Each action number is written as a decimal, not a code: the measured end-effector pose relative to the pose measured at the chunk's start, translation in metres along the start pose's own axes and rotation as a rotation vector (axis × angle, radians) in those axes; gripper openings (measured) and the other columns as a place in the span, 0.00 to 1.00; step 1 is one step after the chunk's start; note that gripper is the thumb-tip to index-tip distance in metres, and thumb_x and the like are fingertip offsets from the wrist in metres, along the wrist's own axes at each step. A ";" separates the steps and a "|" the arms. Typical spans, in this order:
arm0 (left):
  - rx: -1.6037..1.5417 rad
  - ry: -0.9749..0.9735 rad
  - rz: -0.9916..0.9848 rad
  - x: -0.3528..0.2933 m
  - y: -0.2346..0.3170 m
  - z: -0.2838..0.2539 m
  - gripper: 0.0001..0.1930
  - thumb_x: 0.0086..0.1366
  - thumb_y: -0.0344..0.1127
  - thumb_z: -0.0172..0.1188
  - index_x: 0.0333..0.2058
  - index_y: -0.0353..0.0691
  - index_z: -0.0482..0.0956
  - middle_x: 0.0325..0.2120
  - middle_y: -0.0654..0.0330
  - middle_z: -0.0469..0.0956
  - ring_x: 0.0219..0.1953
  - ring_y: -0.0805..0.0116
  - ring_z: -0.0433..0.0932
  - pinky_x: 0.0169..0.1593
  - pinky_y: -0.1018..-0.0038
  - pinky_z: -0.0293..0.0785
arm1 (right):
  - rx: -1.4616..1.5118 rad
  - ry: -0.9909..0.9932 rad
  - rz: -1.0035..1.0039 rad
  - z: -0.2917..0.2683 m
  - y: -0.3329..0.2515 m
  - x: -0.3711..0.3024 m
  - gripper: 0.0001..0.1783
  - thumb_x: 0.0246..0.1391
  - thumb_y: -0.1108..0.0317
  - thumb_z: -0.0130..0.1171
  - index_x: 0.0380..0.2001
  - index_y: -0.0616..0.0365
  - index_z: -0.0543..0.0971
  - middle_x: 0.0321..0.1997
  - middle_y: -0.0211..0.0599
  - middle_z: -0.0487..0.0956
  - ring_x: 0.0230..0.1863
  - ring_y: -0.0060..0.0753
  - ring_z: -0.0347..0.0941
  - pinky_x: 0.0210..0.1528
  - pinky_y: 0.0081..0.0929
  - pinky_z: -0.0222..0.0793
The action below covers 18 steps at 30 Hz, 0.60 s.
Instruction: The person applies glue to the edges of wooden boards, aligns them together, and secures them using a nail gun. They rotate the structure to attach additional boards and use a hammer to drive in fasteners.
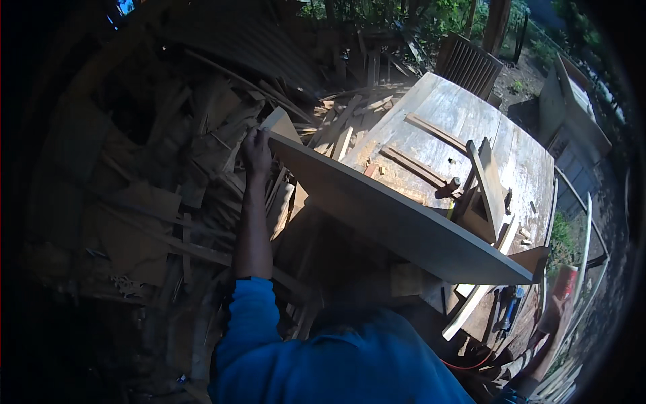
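A long wooden panel [397,219] with short boards standing at both ends slants across the middle, from upper left to lower right. My left hand [256,153] is closed around its far left corner, the arm stretched forward. Off to the right, past the panel's near end, my right hand [554,315] is wrapped around a white and red bottle-like container [565,281]. That hand is apart from the panel. Part of the container is hidden by the fingers.
Beyond the panel stands a worn wooden table [498,128] bearing wood strips [414,165], a hammer [449,188] and upright joined boards [490,185]. A blue-handled tool [513,306] lies near its right edge. Scrap wood [215,121] is heaped on the left. A slatted wooden piece [469,65] stands behind.
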<state>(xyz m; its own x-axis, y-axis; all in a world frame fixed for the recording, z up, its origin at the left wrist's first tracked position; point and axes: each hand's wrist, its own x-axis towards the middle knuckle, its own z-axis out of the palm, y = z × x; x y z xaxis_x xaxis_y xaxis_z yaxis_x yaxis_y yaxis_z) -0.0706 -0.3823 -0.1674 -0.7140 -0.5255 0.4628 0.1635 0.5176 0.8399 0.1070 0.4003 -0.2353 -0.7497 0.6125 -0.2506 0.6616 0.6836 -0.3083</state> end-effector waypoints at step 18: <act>-0.647 -0.699 -0.036 0.037 -0.087 0.006 0.34 0.53 0.46 0.75 0.53 0.35 0.72 0.30 0.70 0.73 0.35 0.82 0.70 0.39 0.78 0.67 | 1.856 -0.269 -1.285 -0.099 -0.499 -0.196 0.22 0.65 0.66 0.49 0.55 0.74 0.69 0.51 0.55 0.77 0.52 0.45 0.78 0.56 0.44 0.75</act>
<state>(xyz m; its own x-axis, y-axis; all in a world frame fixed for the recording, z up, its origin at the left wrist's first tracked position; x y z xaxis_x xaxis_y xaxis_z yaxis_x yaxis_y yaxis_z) -0.1154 -0.4424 -0.2250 -0.9372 0.0973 0.3349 0.3286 -0.0751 0.9415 -0.0739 -0.0216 0.0587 -0.7170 0.1384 0.6832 -0.6292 -0.5502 -0.5489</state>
